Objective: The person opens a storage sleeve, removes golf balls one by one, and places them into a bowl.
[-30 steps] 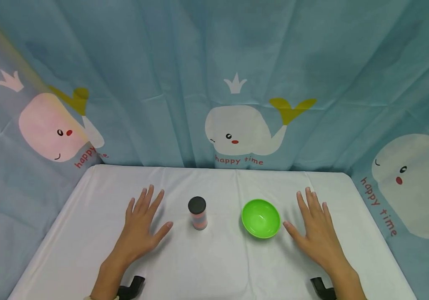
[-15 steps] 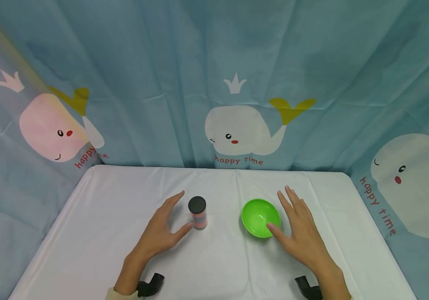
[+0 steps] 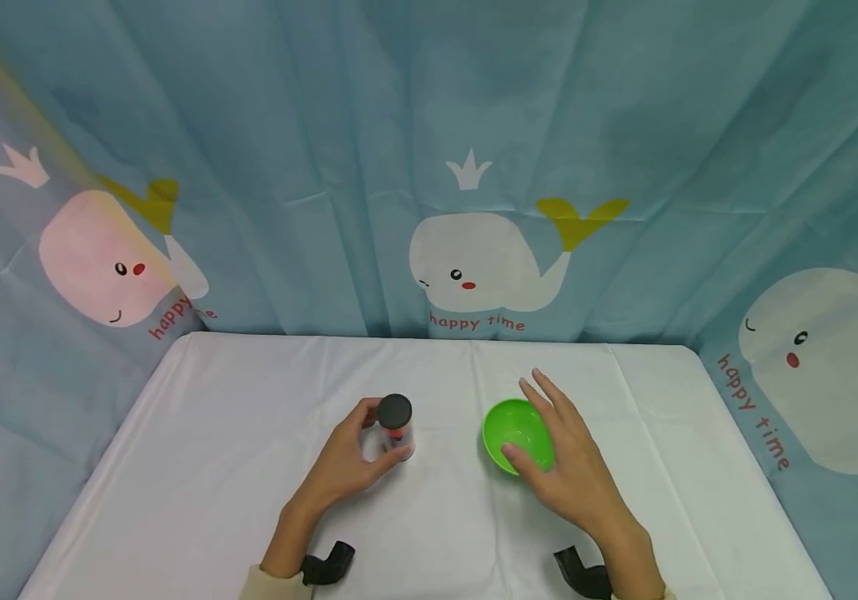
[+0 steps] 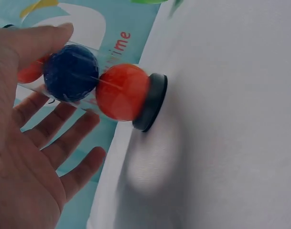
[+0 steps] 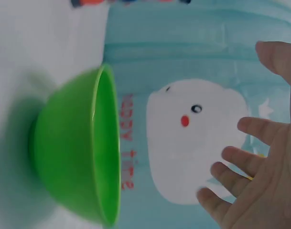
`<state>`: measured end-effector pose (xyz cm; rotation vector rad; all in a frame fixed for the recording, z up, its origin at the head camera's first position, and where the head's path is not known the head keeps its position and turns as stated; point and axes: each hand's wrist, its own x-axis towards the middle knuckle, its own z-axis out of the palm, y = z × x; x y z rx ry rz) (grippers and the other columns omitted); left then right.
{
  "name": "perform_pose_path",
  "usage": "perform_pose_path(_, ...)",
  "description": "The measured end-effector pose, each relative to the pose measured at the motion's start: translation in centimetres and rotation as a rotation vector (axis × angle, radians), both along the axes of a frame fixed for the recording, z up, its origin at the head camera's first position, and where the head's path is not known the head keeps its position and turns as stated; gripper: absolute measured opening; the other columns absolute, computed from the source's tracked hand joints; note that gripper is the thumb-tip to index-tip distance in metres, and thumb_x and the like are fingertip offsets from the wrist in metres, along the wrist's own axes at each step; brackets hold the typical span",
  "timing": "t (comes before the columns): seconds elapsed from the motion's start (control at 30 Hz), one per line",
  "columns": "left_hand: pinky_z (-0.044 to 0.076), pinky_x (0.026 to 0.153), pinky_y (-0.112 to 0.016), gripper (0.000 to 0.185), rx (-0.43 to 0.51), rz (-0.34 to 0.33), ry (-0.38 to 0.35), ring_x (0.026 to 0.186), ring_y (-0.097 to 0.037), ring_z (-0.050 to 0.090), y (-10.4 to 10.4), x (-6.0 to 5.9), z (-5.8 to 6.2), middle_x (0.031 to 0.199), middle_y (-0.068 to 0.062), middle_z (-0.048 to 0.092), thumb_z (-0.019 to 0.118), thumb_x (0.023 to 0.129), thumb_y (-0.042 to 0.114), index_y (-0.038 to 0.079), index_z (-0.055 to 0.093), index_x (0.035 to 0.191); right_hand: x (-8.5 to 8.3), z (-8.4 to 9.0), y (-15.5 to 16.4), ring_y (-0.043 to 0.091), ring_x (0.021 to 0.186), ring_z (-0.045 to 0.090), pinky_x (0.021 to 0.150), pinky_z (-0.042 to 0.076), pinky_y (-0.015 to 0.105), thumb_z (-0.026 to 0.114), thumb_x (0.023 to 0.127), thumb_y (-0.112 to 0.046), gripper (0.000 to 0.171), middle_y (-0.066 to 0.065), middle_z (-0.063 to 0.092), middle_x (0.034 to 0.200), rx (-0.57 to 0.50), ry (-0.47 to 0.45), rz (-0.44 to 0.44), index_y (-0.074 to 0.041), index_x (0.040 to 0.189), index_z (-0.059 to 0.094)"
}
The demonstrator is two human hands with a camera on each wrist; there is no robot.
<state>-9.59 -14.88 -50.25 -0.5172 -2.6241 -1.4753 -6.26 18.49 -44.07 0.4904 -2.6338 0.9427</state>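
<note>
Three-whale curtain (image 3: 308, 125): thin blue cloth hanging in loose folds behind and at both sides, printed with pale whales and red lettering.
Worktop (image 3: 218, 433): covered in white cloth, lightly creased, with rounded far corners.
Right hand (image 3: 567, 467): fingers spread in a wide grip above the near right side of the bowl (image 3: 507, 427), hiding part of it; a gap shows between them.
Left hand (image 3: 342, 473): wide grip about the jar (image 3: 398, 436), thumb at one side, fingers at the other; whether they touch it I cannot tell.
Bowl: round, smooth, glossy green, rim up on the worktop, between the jar and the right hand.
Jar: clear cylinder, upright on the worktop near its middle, left of the bowl, with a flat black lid (image 3: 394, 411).
Sleeve (image 3: 275, 585): cream cuff at the left wrist.
Black pieces (image 3: 329, 564): curved, one beside each wrist.
Balls inside the jar: a dark blue ball (image 4: 71, 72) between orange ones (image 4: 121, 93).
</note>
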Motion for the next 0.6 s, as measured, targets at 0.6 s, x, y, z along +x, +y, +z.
perform_pose_path(0.6,0.057,0.105,-0.041,0.057,0.050,-0.019,0.022,0.115,-0.010,0.072,0.4,-0.1,-1.2,0.123,0.007,0.073,0.086,0.091,0.030,0.022,0.055,0.138,0.4,0.5,-5.3,0.013,0.142,0.056,0.114,0.053,0.046,0.077,0.098,-0.036,0.065,-0.013,0.054,0.156,-0.140,-0.098,0.138,-0.032,0.156,0.049)
